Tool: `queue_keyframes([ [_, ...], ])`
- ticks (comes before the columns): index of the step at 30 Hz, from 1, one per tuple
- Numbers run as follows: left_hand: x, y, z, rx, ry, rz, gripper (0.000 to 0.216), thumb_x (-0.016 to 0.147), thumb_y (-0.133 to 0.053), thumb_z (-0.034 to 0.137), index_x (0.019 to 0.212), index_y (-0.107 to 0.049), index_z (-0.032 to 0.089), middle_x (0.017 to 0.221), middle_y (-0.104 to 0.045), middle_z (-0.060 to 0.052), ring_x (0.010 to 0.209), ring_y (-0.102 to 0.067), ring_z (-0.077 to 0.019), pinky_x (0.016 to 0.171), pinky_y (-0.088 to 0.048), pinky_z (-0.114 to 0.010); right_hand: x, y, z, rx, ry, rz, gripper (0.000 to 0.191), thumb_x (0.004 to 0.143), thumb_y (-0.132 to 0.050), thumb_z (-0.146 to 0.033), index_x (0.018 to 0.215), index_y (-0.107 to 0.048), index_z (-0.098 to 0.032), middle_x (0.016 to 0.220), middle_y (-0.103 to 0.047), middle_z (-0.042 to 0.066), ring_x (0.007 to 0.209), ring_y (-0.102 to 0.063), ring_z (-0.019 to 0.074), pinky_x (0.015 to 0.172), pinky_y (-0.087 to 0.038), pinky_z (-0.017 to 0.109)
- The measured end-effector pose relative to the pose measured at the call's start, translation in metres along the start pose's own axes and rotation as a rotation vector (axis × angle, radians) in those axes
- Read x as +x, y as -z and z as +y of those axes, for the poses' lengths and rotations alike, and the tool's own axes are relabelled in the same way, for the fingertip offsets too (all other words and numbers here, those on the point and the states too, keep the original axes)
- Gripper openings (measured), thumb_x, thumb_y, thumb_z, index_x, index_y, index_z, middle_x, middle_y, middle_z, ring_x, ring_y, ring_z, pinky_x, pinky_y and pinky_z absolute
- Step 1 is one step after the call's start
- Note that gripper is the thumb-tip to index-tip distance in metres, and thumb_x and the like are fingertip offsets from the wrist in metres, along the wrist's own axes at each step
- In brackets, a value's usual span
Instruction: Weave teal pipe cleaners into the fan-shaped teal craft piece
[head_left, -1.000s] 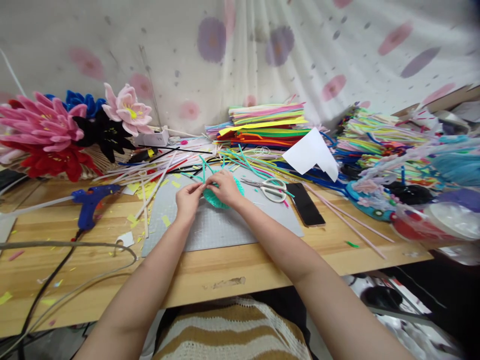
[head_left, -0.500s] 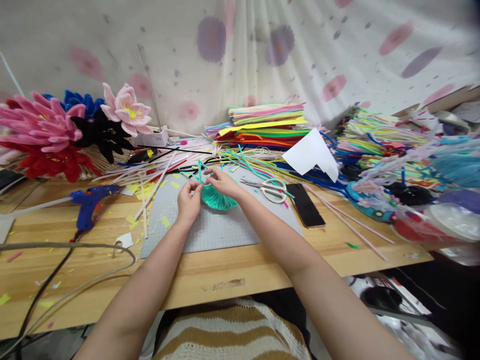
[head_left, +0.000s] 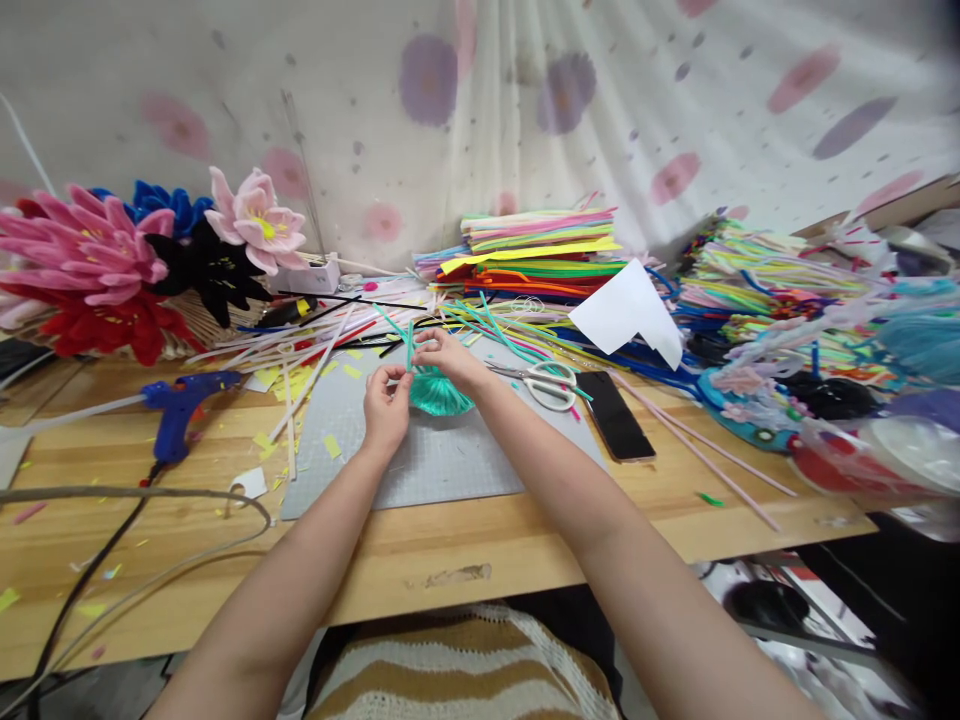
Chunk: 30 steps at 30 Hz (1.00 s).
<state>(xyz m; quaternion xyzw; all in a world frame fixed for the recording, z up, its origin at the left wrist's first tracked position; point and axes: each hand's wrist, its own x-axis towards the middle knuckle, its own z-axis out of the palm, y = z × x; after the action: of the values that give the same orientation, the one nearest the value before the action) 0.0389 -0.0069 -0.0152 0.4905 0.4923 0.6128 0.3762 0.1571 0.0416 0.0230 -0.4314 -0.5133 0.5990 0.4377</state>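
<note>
Between my hands is a teal fan-shaped piece [head_left: 442,393] made of pipe cleaners laid side by side, its rounded edge low over the grey cutting mat [head_left: 450,478]. Thin teal pipe cleaner ends [head_left: 410,342] stick up from it at the left. My left hand [head_left: 387,405] is closed, thumb and forefinger pinching the teal stems. My right hand [head_left: 446,358] reaches across the top of the fan, fingers bent and closed on the teal pipe cleaners; its fingertips partly cover them. White-handled scissors [head_left: 551,386] lie just right of my right hand.
A black phone [head_left: 616,415] lies at the mat's right edge. On the left sits a blue glue gun [head_left: 171,418] with its cord. Bundled pipe cleaners [head_left: 536,250] are stacked behind, beside white paper [head_left: 632,315]. Fuzzy flowers [head_left: 82,245] stand back left.
My hands have shifted slightly right. The teal stems now stand more upright and crossed above my left hand, and my right fingers have closed in toward them. The view has moved a little.
</note>
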Motion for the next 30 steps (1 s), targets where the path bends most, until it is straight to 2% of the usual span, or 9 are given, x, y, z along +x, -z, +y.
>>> queue_keyframes([
  [5, 0.001, -0.005, -0.002, -0.09, 0.045, 0.048, 0.01, 0.071, -0.06, 0.026, 0.075, -0.053, 0.02, 0.074, -0.052, 0.001, 0.072, -0.049, -0.0116, 0.064, -0.039, -0.02, -0.001, 0.0, 0.004, 0.053, 0.052, 0.033, 0.038, 0.05, -0.065, -0.018, 0.076, -0.037, -0.02, 0.06, -0.049, -0.01, 0.064, -0.054, 0.0084, 0.069, -0.041, 0.025],
  [10, 0.003, -0.006, -0.009, -0.138, 0.038, 0.076, 0.014, 0.071, -0.06, 0.029, 0.077, -0.052, 0.019, 0.074, -0.052, 0.001, 0.07, -0.049, -0.01, 0.066, -0.038, -0.02, -0.002, -0.003, 0.002, 0.095, 0.126, -0.012, 0.036, 0.051, -0.065, -0.018, 0.076, -0.04, -0.019, 0.07, -0.055, -0.006, 0.069, -0.056, 0.0083, 0.072, -0.043, 0.025],
  [16, 0.005, -0.006, -0.011, -0.232, 0.18, 0.115, 0.022, 0.065, -0.064, 0.034, 0.075, -0.051, 0.019, 0.069, -0.05, 0.003, 0.061, -0.046, -0.0085, 0.057, -0.037, -0.019, -0.005, -0.005, 0.009, 0.004, 0.157, -0.008, 0.032, 0.052, -0.068, -0.024, 0.072, -0.044, -0.019, 0.064, -0.05, -0.006, 0.063, -0.05, 0.0075, 0.066, -0.042, 0.023],
  [21, 0.005, -0.007, -0.008, -0.261, 0.203, 0.099, 0.019, 0.064, -0.064, 0.03, 0.073, -0.051, 0.019, 0.069, -0.051, 0.003, 0.059, -0.047, -0.0079, 0.055, -0.038, -0.02, -0.008, -0.003, 0.017, -0.073, 0.216, 0.061, 0.031, 0.052, -0.069, -0.029, 0.068, -0.045, -0.019, 0.064, -0.049, -0.005, 0.062, -0.048, 0.0083, 0.065, -0.041, 0.024],
  [30, 0.006, -0.008, -0.005, -0.283, 0.226, 0.054, 0.015, 0.065, -0.063, 0.025, 0.07, -0.051, 0.019, 0.066, -0.052, 0.003, 0.058, -0.048, -0.0079, 0.055, -0.038, -0.019, -0.017, 0.008, 0.032, -0.082, 0.203, 0.077, 0.033, 0.053, -0.069, -0.033, 0.066, -0.042, -0.02, 0.063, -0.048, -0.004, 0.06, -0.048, 0.0098, 0.064, -0.042, 0.026],
])
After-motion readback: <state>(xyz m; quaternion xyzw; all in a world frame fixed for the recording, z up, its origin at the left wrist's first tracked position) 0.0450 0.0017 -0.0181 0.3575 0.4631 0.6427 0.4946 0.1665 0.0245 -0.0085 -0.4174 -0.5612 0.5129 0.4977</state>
